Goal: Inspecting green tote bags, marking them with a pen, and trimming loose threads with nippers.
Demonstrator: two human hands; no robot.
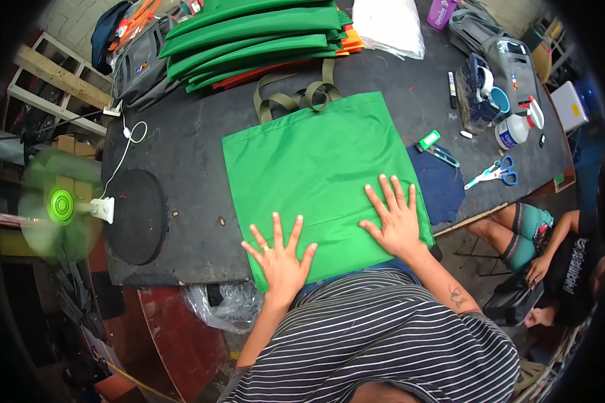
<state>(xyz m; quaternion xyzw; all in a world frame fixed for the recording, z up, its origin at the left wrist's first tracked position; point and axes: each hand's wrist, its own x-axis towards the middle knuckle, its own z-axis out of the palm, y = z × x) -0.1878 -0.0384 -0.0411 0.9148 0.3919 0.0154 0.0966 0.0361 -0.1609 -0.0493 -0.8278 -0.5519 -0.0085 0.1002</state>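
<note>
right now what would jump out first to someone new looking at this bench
The flat bright green fabric tote bag with olive webbing handles fills the middle of the dark worktable, and the left hand and right hand press spread on its near edge. A stack of folded green bags lies behind; a green fan spins far left.

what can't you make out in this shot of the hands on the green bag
Head view only:
- Near edge of the green bag: hidden under the left hand, the right hand and the striped shirt.
- Fan: blades blurred by spinning.
- Stack of green bags: top cut off by the picture's edge.
- Cloth: partly tucked under the bag.
- Scissors: too small for detail.
</note>
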